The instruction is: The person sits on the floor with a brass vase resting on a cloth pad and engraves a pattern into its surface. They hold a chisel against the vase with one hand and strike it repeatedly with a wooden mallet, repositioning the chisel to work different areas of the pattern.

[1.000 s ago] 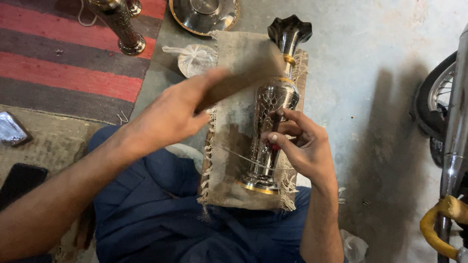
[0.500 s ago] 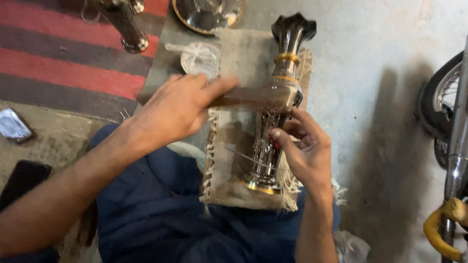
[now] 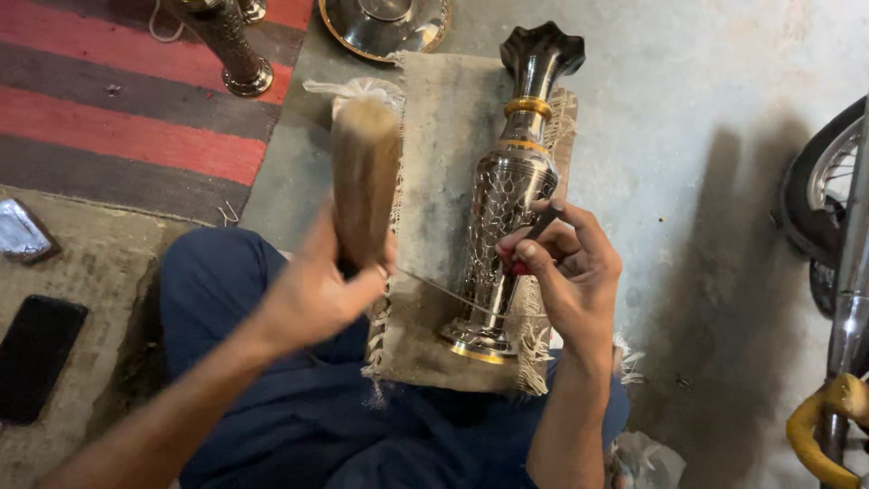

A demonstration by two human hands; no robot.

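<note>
A tall silver metal vase (image 3: 509, 195) with gold bands and a dark fluted mouth lies on a burlap cloth (image 3: 444, 136) over my lap. My left hand (image 3: 317, 290) grips a thick wooden mallet (image 3: 364, 172), raised upright to the left of the vase. My right hand (image 3: 566, 267) pinches a small dark chisel (image 3: 534, 237) with a red end, its tip pressed against the vase's patterned belly.
A second engraved metal vase (image 3: 226, 45) stands on a red striped rug (image 3: 118, 118) at upper left, a round metal dish (image 3: 385, 23) behind the cloth. A black phone (image 3: 36, 358) lies at left. A wheel and metal frame (image 3: 837, 235) stand at right.
The mallet was down across the vase at the chisel half a second ago; my left hand has swung it up and leftward. My right hand stays on the chisel against the vase.
</note>
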